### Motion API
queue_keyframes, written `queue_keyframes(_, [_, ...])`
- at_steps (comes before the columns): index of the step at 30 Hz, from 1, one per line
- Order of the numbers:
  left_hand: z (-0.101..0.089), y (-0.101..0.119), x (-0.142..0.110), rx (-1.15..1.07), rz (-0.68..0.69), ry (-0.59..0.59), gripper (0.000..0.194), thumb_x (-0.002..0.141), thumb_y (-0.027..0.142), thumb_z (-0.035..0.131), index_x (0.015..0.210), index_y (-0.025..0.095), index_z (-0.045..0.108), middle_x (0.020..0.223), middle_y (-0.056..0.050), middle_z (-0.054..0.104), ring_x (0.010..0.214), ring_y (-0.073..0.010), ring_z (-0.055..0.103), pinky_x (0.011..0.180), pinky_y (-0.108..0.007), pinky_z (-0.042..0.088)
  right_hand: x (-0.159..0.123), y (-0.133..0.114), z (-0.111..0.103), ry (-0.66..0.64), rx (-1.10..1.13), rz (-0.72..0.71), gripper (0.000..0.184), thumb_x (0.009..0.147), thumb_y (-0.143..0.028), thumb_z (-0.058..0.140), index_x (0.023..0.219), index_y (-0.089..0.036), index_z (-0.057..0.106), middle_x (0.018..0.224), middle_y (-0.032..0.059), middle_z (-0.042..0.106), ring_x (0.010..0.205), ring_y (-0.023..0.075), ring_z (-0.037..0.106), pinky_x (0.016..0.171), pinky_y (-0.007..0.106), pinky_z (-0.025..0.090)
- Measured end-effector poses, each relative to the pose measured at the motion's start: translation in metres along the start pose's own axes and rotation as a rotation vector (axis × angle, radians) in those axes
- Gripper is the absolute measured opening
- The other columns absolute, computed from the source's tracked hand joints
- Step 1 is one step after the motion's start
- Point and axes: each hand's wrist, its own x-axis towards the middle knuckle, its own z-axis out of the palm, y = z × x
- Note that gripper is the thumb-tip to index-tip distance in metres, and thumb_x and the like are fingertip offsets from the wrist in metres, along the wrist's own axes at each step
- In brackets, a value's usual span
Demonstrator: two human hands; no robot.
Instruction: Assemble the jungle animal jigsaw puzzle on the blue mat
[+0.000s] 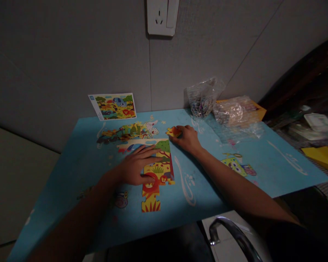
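Observation:
A partly joined jigsaw puzzle (164, 169) with a lion, a tree and grass lies on the blue table. My left hand (138, 163) rests flat across its middle, fingers spread, covering part of the picture. Beyond the puzzle's upper right corner, my right hand (187, 137) pinches a yellow and orange puzzle piece (174, 131) at its right side. Behind the joined part, loose puzzle pieces (125, 133) lie in an overlapping row. A reference picture card (116, 106) leans against the wall at the back left.
A clear plastic bag (203, 100) with small things in it stands by the wall. To its right, crumpled plastic wrap lies over a yellow box (253, 109). A wall socket (162, 18) is above the blue table (207, 193). A metal chair armrest (232, 233) shows at the front.

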Motion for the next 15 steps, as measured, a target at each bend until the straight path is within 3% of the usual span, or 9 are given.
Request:
queue_keyframes(2, [0.004, 0.006, 0.002, 0.022, -0.037, -0.087, 0.076, 0.078, 0.057, 0.076, 0.146, 0.031, 0.054, 0.160, -0.009, 0.042, 0.150, -0.0363, 0.033, 0.123, -0.059, 0.023, 0.000, -0.002, -0.002, 0.004, 0.043, 0.019, 0.058, 0.076, -0.051, 0.074, 0.122, -0.015, 0.069, 0.109, 0.0174, 0.068, 0.105, 0.0356, 0.062, 0.095, 0.053, 0.047])
queue_keyframes(5, [0.006, 0.006, 0.004, 0.029, -0.075, -0.109, 0.072, 0.082, 0.058, 0.073, 0.147, 0.034, 0.052, 0.162, -0.008, 0.040, 0.151, -0.0350, 0.031, 0.124, -0.059, 0.020, -0.002, -0.006, -0.007, -0.019, 0.224, -0.072, 0.053, 0.075, -0.046, 0.076, 0.117, -0.015, 0.067, 0.106, 0.0141, 0.070, 0.097, 0.0291, 0.064, 0.089, 0.045, 0.050])
queue_keyframes(8, [0.006, 0.002, 0.004, 0.039, -0.082, -0.110, 0.066, 0.087, 0.056, 0.068, 0.146, 0.031, 0.054, 0.157, -0.009, 0.047, 0.148, -0.0342, 0.036, 0.123, -0.058, 0.021, -0.009, -0.013, -0.013, -0.107, 0.382, -0.367, 0.050, 0.075, -0.045, 0.077, 0.114, -0.017, 0.064, 0.105, 0.0111, 0.069, 0.093, 0.0252, 0.064, 0.086, 0.041, 0.051])
queue_keyframes(11, [0.006, 0.000, 0.004, 0.046, -0.069, -0.124, 0.060, 0.087, 0.059, 0.066, 0.137, 0.026, 0.063, 0.148, -0.013, 0.055, 0.143, -0.0350, 0.043, 0.123, -0.058, 0.022, -0.018, -0.021, -0.019, -0.284, 0.442, -0.703, 0.053, 0.075, -0.042, 0.079, 0.118, -0.017, 0.061, 0.111, 0.0121, 0.068, 0.102, 0.0263, 0.063, 0.093, 0.042, 0.049])
queue_keyframes(13, [0.006, 0.001, 0.004, 0.044, -0.054, -0.126, 0.051, 0.088, 0.057, 0.066, 0.124, 0.023, 0.071, 0.149, -0.015, 0.054, 0.145, -0.0355, 0.040, 0.123, -0.058, 0.022, -0.022, -0.024, -0.020, -0.399, 0.461, -0.826, 0.056, 0.075, -0.039, 0.079, 0.122, -0.017, 0.058, 0.116, 0.0132, 0.067, 0.108, 0.0268, 0.062, 0.097, 0.042, 0.048])
queue_keyframes(15, [0.007, 0.001, 0.004, 0.045, -0.050, -0.130, 0.046, 0.088, 0.055, 0.067, 0.116, 0.020, 0.075, 0.154, -0.017, 0.048, 0.148, -0.0369, 0.035, 0.123, -0.059, 0.022, -0.023, -0.023, -0.021, -0.466, 0.461, -0.859, 0.057, 0.075, -0.039, 0.081, 0.122, -0.016, 0.058, 0.116, 0.0130, 0.066, 0.107, 0.0261, 0.062, 0.097, 0.040, 0.048])
